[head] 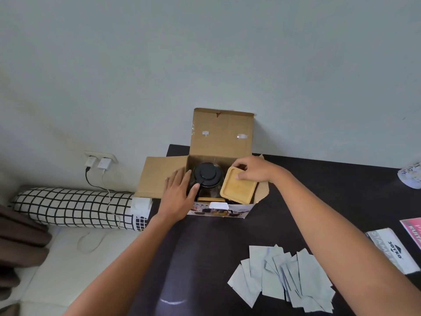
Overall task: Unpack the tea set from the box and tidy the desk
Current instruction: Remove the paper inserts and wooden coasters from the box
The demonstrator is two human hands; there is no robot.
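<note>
An open cardboard box (222, 137) stands at the far left of the black desk (205, 258), its flaps spread out. Inside it sits a glass teapot with a round black lid (206, 174). My right hand (252, 168) grips the top edge of a square wooden tray (238, 189), which is tilted half out of the box's right side. My left hand (180, 192) lies flat with straight fingers on the box's left edge, its thumb touching the teapot lid. Another wooden piece (208, 199) shows at the box's front, mostly hidden.
Several loose pale paper slips (284, 277) lie scattered on the desk at the front right. A white Joyko packet (391, 249) and a pink booklet (413, 229) lie at the right edge. A white object (411, 177) sits far right. A checked bolster (73, 207) and charger cables (100, 179) are left.
</note>
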